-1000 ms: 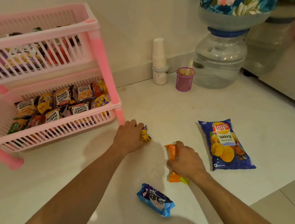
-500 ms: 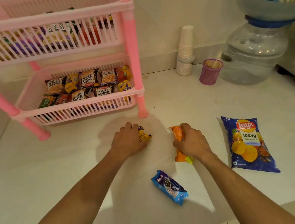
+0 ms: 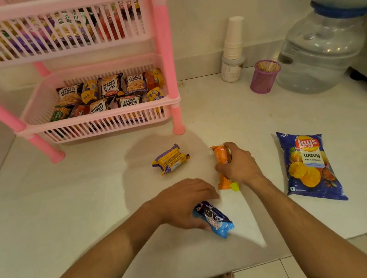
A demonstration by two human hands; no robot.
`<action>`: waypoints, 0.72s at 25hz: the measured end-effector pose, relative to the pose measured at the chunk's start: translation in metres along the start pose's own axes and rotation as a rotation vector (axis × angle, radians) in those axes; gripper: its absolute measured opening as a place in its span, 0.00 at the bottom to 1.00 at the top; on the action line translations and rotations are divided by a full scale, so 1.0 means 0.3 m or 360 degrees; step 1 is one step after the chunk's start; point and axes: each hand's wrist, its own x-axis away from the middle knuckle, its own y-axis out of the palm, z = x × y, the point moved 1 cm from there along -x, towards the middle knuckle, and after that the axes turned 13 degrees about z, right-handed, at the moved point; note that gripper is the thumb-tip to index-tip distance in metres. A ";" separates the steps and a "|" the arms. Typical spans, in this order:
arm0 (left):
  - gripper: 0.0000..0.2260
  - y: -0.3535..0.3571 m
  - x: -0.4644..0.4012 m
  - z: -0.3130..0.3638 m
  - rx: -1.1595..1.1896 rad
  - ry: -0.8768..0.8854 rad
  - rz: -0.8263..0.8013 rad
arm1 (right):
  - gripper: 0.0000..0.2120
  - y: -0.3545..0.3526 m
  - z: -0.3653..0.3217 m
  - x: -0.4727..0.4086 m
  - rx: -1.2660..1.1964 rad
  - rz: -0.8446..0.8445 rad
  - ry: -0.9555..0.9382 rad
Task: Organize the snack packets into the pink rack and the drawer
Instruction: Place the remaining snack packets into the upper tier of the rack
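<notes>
Left hand (image 3: 183,204) grips blue packet (image 3: 214,219); right hand (image 3: 239,166) grips orange packet (image 3: 220,157) — yellow packet (image 3: 170,159) lies apart.

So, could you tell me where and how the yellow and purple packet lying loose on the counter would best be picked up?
Probably across its short width at the middle, from above. The yellow and purple packet lies flat on the counter, free of both hands, its crimped ends pointing left and right, and the space around it is open, so fingers can close over its long edges.

Home kitchen or pantry corner, white stone counter (image 3: 267,114), large clear water jug (image 3: 320,52), stacked white paper cups (image 3: 233,38), pink plastic slatted snack rack (image 3: 165,55)
</notes>
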 end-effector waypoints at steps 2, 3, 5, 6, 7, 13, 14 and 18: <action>0.28 0.017 -0.003 0.019 -0.0002 0.0056 -0.0048 | 0.34 -0.006 -0.002 0.004 0.0005 -0.0005 -0.0008; 0.26 0.023 -0.003 0.026 -0.0027 0.0076 -0.0061 | 0.35 -0.012 -0.004 0.005 0.0007 -0.0006 -0.0016; 0.21 0.028 -0.004 0.032 -0.0095 0.0099 -0.0067 | 0.35 -0.024 -0.014 0.001 0.0000 0.0001 -0.0028; 0.19 0.025 -0.005 0.031 -0.0108 0.0085 -0.0056 | 0.35 -0.034 -0.023 -0.003 -0.0010 0.0010 -0.0039; 0.19 0.020 -0.004 0.029 -0.0097 0.0042 -0.0031 | 0.35 -0.044 -0.034 -0.007 -0.0024 0.0022 -0.0049; 0.18 -0.170 0.007 -0.010 0.0120 -0.0241 0.0659 | 0.34 -0.184 -0.180 -0.050 -0.0206 0.0206 -0.0140; 0.18 -0.227 0.009 -0.017 0.0131 -0.0284 0.0818 | 0.34 -0.219 -0.217 -0.060 -0.0252 0.0230 -0.0165; 0.22 -0.501 -0.004 -0.043 0.0031 -0.0459 0.1302 | 0.33 -0.371 -0.407 -0.108 -0.0363 0.0318 -0.0341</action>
